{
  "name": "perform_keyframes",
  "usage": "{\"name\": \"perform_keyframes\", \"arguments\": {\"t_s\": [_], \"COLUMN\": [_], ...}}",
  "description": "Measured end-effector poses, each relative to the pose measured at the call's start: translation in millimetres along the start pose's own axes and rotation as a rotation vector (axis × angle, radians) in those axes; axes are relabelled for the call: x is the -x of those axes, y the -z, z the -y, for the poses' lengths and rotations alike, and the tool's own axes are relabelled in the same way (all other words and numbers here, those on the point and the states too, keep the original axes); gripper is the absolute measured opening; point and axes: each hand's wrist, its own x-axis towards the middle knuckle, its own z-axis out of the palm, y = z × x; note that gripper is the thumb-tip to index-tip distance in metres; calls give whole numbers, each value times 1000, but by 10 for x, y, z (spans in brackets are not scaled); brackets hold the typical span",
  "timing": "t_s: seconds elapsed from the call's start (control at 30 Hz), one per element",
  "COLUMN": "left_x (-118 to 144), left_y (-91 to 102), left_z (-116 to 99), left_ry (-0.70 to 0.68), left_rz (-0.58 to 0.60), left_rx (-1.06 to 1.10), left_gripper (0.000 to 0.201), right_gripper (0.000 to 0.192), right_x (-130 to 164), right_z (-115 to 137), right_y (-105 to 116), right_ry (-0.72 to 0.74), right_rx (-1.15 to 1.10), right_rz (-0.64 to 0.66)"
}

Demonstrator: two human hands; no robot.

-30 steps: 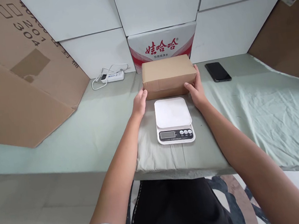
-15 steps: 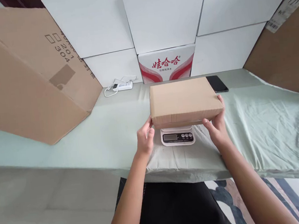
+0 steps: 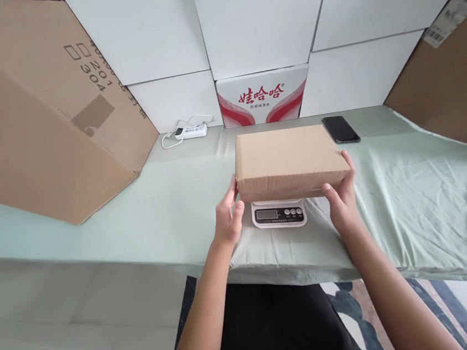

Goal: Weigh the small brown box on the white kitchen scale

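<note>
Head view, flat rectangular cardboard box (image 3: 289,161), white scale (image 3: 279,214)

Both hands brought the cardboard box (image 3: 288,161) over the scale (image 3: 279,213).

White panel wall (image 3: 261,21) — pale-green clothed table (image 3: 428,199).

The green cloth (image 3: 420,200) lies free to the right of the cardboard box (image 3: 288,161) and to its left. Behind, the phone (image 3: 340,129), the red-and-white carton (image 3: 263,96) and the white power strip (image 3: 190,131) block the way.
</note>
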Motion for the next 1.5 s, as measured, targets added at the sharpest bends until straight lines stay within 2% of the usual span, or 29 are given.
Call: {"name": "perform_keyframes", "arguments": {"t_s": [0.1, 0.23, 0.33, 0.4, 0.5, 0.6, 0.67, 0.73, 0.8, 1.0, 1.23, 1.4, 1.5], "left_x": [4, -36, -247, -521, -1042, -1467, -1609, -1646, -1629, -1604, -1630, -1602, -1587], "left_y": [5, 33, 76, 97, 91, 49, 18, -4, -20, -40, 95, 54, 7], "left_z": [-8, -170, -340, -372, -181, 222, 485, 670, 762, 793, 848, 828, 826], "left_ry": [1, 8, -39, -81, -98, -36, 22, 81, 129, 153, 211, 241, 207], "left_rz": [-30, 61, 49, 33, 37, 17, 16, 35, 45, 67, -44, 9, 81], "left_rx": [29, 19, 24, 22, 40, 43, 47, 54, 62, 45, 5, 24, 36], "left_gripper": [91, 85, 87, 88, 81, 80, 81, 84, 87, 89, 93, 100, 94], "right_gripper": [95, 93, 92, 92, 93, 103, 110, 109, 106, 104, 100, 103, 108], "right_x": [12, -31, -275, -560, -1033, -1348, -1430, -1447, -1454, -1543, -1437, -1406, -1419], "right_z": [48, 137, 215, 218, 51, -319, -600, -842, -1019, -1270, -1268, -1139, -1131], "right_y": [2, 17, 22, -23, -214, -481, -621, -700, -727, -706, -593, -603, -629], "right_ry": [-8, -15, 76, 144, 188, 190, 137, 80, 59, 91, 44, -14, 17], "right_rx": [-32, -62, -90, -115, -88, -84, -102, -110, -102, -58, -48, -63, -43], "right_rz": [-5, 75, 102, 102, 97, 52, 49, 62, 69, 59, 129, 125, 131]}}
